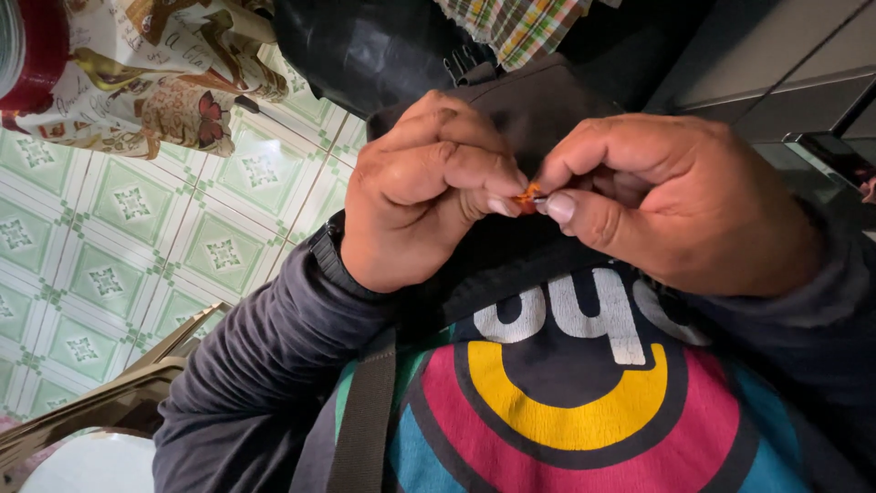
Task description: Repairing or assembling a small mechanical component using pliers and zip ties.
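Note:
My left hand (420,187) and my right hand (675,196) meet in front of my chest, fingertips pressed together. Between the thumbs and forefingers of both hands sits a tiny orange piece (528,194), mostly hidden by the fingers. What it is I cannot tell. Behind the hands lies a black fabric bag (538,100). A dark watch (327,256) is on my left wrist. Below the hands is my dark shirt with a round print in yellow, pink and blue (566,411), crossed by a grey-green shoulder strap (365,420).
Green-patterned floor tiles (119,228) fill the left side. A butterfly-print cloth (155,82) and a red-rimmed container (32,46) are at the top left, a plaid cloth (511,27) at the top. A wooden chair edge (109,393) and a white round thing (91,466) are at the lower left.

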